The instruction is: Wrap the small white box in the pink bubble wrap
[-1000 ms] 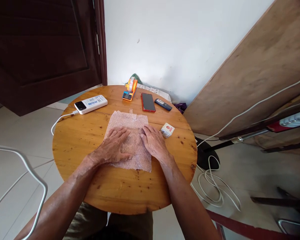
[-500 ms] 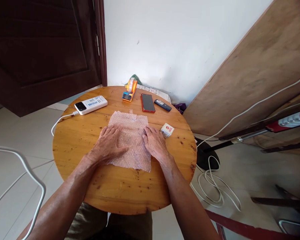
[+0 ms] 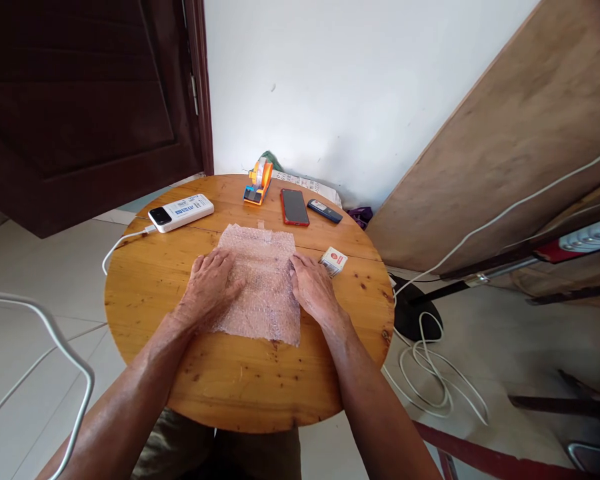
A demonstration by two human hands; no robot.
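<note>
A sheet of clear bubble wrap (image 3: 263,287) lies flat in the middle of a round wooden table (image 3: 230,387). My left hand (image 3: 210,287) rests palm down on the sheet's left edge, fingers stretched out. My right hand (image 3: 313,290) lies flat along its right edge, fingers also extended. Neither hand holds anything. A small white and red box (image 3: 333,261) sits just right of my right hand.
At the table's far side lie a white power bank (image 3: 181,211) with a white cable (image 3: 120,243), an orange tape dispenser (image 3: 259,181), a red-edged phone (image 3: 295,206) and a small dark phone (image 3: 325,211). A wooden board (image 3: 505,153) leans at the right; white cord (image 3: 430,380) coils on the floor.
Both hands have slid apart from the middle of the bubble wrap out to its left and right edges, staying flat on it.
</note>
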